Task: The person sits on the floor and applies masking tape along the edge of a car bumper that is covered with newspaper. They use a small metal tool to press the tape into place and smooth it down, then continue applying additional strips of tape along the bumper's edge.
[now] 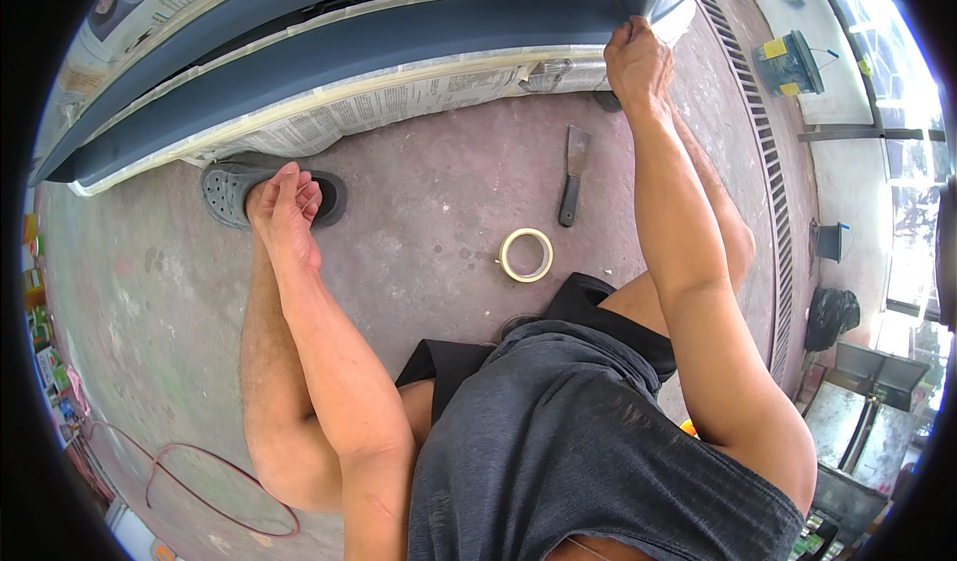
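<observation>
Blue-grey panel (349,53), long and bowed, sweeps across the top of the head view from ten o'clock to one, with cream masking tape (329,92) along its lower edge and newspaper (399,105) below that, above a concrete floor (419,222). At one o'clock the right hand (641,63) is up at the panel's end, fingers bent and grip narrow, the tips against the corner; whether they pinch anything there I cannot tell. Toward ten o'clock the left hand (287,212) is held apart from the panel, thumb and fingers curled close together, that grip narrow too, and I can't make out anything in it. From here it overlaps a grey clog (224,194) on the person's foot. Just off the middle, toward three o'clock, a roll of cream tape (525,278) lies flat on the floor. Near it, between one and two, a scraper (569,187) lies with its metal blade toward twelve and its black handle toward six. Over at two o'clock a blue bucket (793,68) shows past a long floor grate (755,113); a black bag (832,319) sits a little past three, and a thin red hose (199,445) loops across the floor at eight.
</observation>
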### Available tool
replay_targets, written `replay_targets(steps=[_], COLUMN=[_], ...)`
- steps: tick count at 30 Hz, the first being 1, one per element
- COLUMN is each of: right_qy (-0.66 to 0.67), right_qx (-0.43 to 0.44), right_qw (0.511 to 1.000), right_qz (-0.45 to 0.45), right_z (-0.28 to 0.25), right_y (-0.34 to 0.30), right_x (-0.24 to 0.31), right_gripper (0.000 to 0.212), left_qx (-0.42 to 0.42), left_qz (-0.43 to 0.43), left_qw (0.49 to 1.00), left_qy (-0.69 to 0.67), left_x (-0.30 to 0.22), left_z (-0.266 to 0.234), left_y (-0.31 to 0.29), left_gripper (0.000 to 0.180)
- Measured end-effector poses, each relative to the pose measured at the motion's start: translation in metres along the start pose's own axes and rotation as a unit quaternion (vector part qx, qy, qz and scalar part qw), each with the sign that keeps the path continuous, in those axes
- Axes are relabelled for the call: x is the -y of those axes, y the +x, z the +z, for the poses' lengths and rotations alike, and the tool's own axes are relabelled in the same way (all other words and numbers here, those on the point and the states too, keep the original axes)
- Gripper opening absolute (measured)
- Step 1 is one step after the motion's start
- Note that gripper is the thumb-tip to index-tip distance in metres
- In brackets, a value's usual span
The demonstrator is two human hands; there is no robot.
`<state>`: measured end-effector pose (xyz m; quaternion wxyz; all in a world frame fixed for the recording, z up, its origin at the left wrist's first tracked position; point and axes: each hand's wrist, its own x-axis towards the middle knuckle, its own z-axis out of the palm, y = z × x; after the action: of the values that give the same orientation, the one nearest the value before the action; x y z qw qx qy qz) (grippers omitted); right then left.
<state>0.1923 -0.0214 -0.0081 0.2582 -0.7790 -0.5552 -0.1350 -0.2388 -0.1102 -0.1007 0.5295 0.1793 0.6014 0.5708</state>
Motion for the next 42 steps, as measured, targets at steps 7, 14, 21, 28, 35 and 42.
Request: replay_targets(steps=[7,14,21,28,35,42], right_qy=[-0.018,-0.031,-0.044,-0.049,-0.057,-0.016], right_qx=[0.015,0.030,0.041,0.035,0.044,0.023], right_qw=[1.000,0.999,0.998,0.998,0.997,1.000], right_qz=[0.013,0.022,0.015,0.007,0.008,-0.009], right_z=[-0.001,-0.002,-0.007,-0.006,-0.009,-0.027], right_y=[-0.001,-0.001,-0.002,-0.002,-0.001,-0.035], right_x=[0.003,0.005,0.007,0.006,0.012,0.003], right_gripper=[0.037,0.038,0.037,0.036,0.035,0.034], left_qx=[-0.003,-0.002,-0.001,0.002,0.005,0.018], left_qz=[-0.002,-0.003,-0.002,-0.004,-0.008,-0.015], left_qw=[1.000,1.000,1.000,1.000,1.000,1.000], left_qy=[0.005,0.005,0.011,0.028,0.029,0.009], left_x=[0.000,0.001,0.001,0.005,0.003,0.007], left_z=[-0.001,-0.001,-0.001,-0.004,-0.003,-0.005], left_y=[0.000,0.001,0.001,0.004,0.002,0.007], left_gripper=[0.027,0.028,0.031,0.024,0.025,0.031])
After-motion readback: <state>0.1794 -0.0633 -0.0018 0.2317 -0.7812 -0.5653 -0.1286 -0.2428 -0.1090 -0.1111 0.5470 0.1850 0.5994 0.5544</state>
